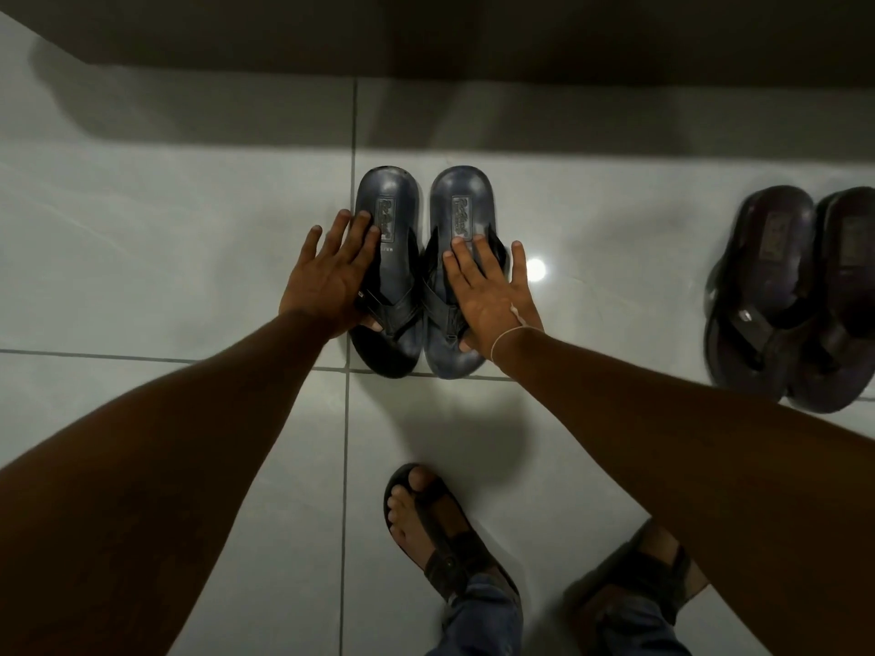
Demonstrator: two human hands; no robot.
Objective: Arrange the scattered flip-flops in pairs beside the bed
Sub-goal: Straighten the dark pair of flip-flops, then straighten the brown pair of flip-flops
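The left hand (326, 281) lay flat with fingers spread, palm against the outer side of the left navy flip-flop (387, 272), its thumb tucked by the strap; it pressed rather than gripped. That flip-flop stood touching its mate, the right navy flip-flop (458, 215), both with heels pointing toward the dark bed base (473, 35) along the far edge of the tiled floor (165, 229). The right hand (490, 295), a thin thread at its wrist, rested open on the right flip-flop's outer side, fingers spread over the strap and the little finger out over the floor. Well apart, near the floor's right edge, a dark brown pair of flip-flops (795, 300) sat side by side, touching, heels likewise toward the bed. Toward the near edge, the person's feet in brown strapped sandals (445, 537) stood on the tiles below jean cuffs.
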